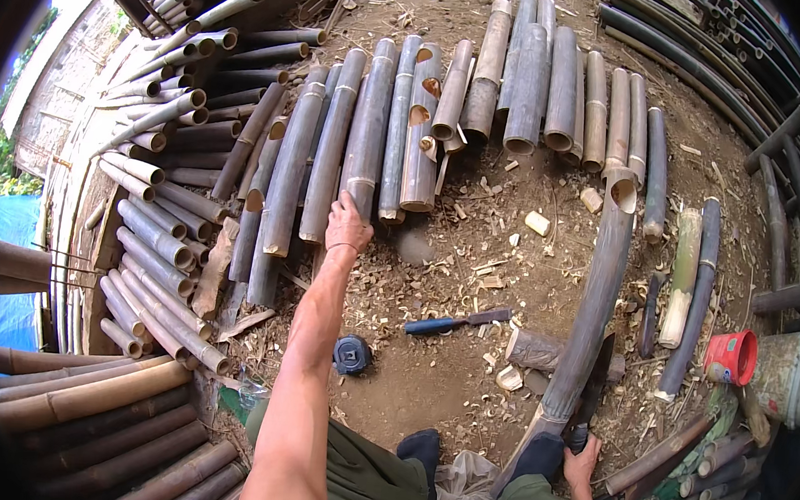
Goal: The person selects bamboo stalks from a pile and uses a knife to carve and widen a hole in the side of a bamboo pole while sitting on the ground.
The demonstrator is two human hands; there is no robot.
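My left arm reaches forward, and my left hand is closed on the near end of a grey-brown bamboo tube in the row of cut lengths. Low on the right, my right hand is closed at the handle of a machete, whose dark blade points away from me. Beside the blade, a long bamboo pole with a scooped opening near its far end runs from my feet to the row. Another bamboo tube has several openings cut in its side.
A blue-handled tool and a dark tape measure lie on the dirt among shavings. A short log is near the long pole. Bamboo stacks fill the left side. At right stand a red bucket and a pale bucket.
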